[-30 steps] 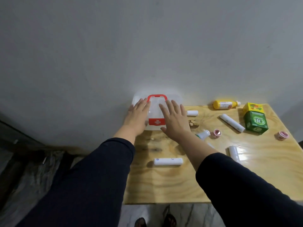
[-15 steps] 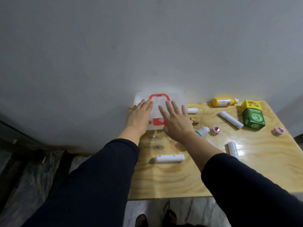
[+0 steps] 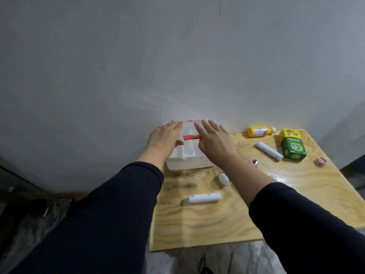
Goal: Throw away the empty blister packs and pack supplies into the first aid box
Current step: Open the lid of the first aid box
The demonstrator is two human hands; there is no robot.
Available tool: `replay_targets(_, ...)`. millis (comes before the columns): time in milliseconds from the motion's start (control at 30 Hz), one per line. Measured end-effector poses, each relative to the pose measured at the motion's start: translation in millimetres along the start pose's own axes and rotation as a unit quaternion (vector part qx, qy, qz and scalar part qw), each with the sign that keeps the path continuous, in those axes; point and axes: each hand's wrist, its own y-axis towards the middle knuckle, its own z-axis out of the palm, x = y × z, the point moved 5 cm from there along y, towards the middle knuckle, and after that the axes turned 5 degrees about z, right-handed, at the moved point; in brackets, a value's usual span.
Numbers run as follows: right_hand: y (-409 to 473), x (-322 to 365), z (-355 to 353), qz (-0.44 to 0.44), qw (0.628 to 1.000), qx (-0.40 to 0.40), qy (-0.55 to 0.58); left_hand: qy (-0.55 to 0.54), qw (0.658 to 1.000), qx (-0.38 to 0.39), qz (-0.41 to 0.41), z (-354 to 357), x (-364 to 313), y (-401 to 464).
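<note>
The white first aid box (image 3: 187,162) with a red latch (image 3: 192,137) stands against the wall at the table's back left. Its translucent lid is tipped up toward the wall and white inner compartments show. My left hand (image 3: 166,138) lies on the lid's left part with the thumb hooked at its front edge. My right hand (image 3: 215,140) rests flat on the lid's right part, fingers spread. Loose supplies lie on the wooden table (image 3: 207,224): a white roll (image 3: 204,198) near me, another white roll (image 3: 268,151) and a white tube (image 3: 223,178) half hidden by my right forearm.
At the back right lie a yellow bottle (image 3: 258,131) and a green and yellow carton (image 3: 292,148). Two small pink-topped pots (image 3: 254,162) (image 3: 322,161) sit at mid right. The grey wall runs directly behind the box. Dark clutter covers the floor on the left.
The lid has swung up from shut to tipped back toward the wall, showing the inside. Both hands moved up and away with it, and the view came closer.
</note>
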Motion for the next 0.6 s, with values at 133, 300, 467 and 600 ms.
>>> replay_targets(133,-2,-3,-9,0.007,0.998,-0.041,-0.051,0.027,0.999,-0.02,-0.009,-25,11,20)
replay_targets(300,-9,-5,4,0.029,0.997,-0.064,-0.036,0.029,0.998,-0.052,-0.01,-45,14,44)
replay_targets(467,-10,-17,59,0.192,0.969,0.142,0.063,0.017,0.997,-0.072,-0.021,-46,21,55)
replay_targets(600,-16,-20,71,0.232,0.947,0.187,0.12,0.008,0.997,-0.073,-0.019,-42,24,60)
